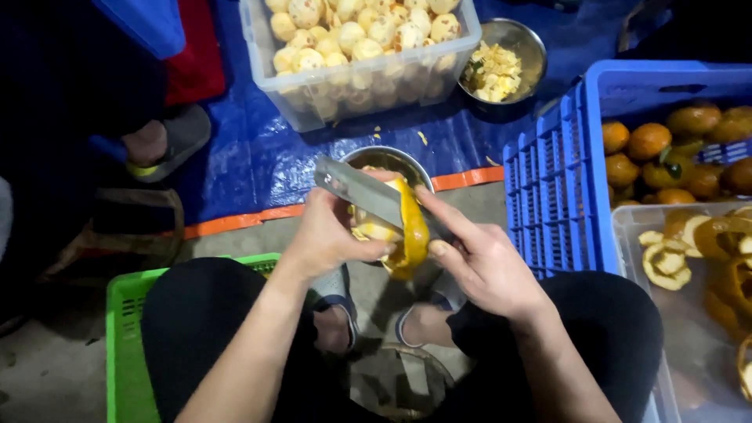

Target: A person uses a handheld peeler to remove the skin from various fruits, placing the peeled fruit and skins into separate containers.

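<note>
My left hand (325,235) grips a partly peeled orange (374,229) above my knees. A wide steel knife blade (356,188) lies across the top of the fruit, its handle in my right hand (482,262). A strip of orange peel (413,235) curls down off the fruit between my two hands. Just beyond the fruit a small steel bowl (392,159) sits on the ground, mostly hidden by my hands.
A clear tub of peeled fruit (368,47) and a steel bowl of scraps (501,66) sit on a blue tarp ahead. At right, a blue crate (564,172) holds unpeeled oranges (666,149); a clear tub (681,251) holds peels. A green crate (125,329) is left. Another person's sandalled foot (157,141) is at upper left.
</note>
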